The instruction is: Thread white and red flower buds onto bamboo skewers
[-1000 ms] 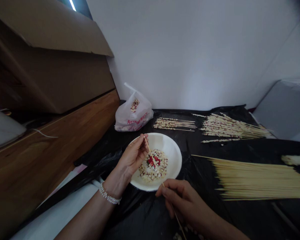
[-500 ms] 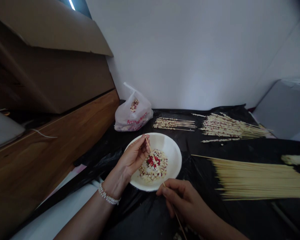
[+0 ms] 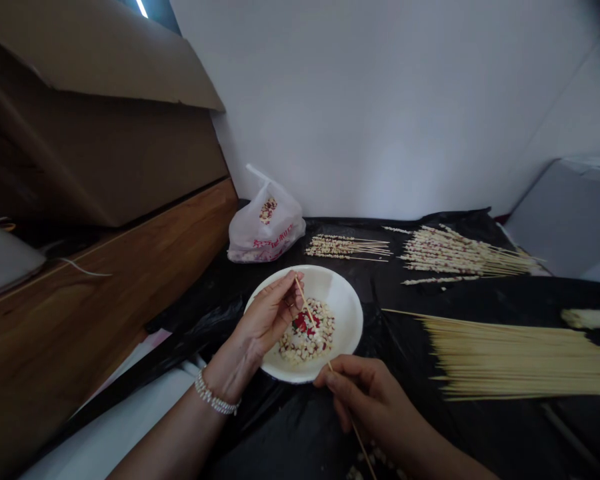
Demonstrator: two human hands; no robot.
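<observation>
A white bowl [image 3: 347,307] of pale and red kernels [image 3: 307,332] sits on the black plastic sheet [image 3: 480,433] in front of me. My right hand [image 3: 367,400] pinches a thin bamboo skewer [image 3: 313,320] near its lower end, and the stick slants up over the bowl. My left hand [image 3: 270,317] is closed at the skewer's tip, fingertips pinched together on what looks like a small kernel. A beaded bracelet [image 3: 215,399] circles my left wrist.
A pile of bare skewers [image 3: 520,357] lies to the right. Loaded skewers lie in two heaps [image 3: 350,247] [image 3: 460,257] at the back. A white plastic bag [image 3: 266,227] stands behind the bowl. Cardboard boxes [image 3: 95,120] and a wooden board [image 3: 105,293] rise on the left.
The skewer tip and my left fingertips have shifted slightly to the right over the bowl. My right hand has barely moved.
</observation>
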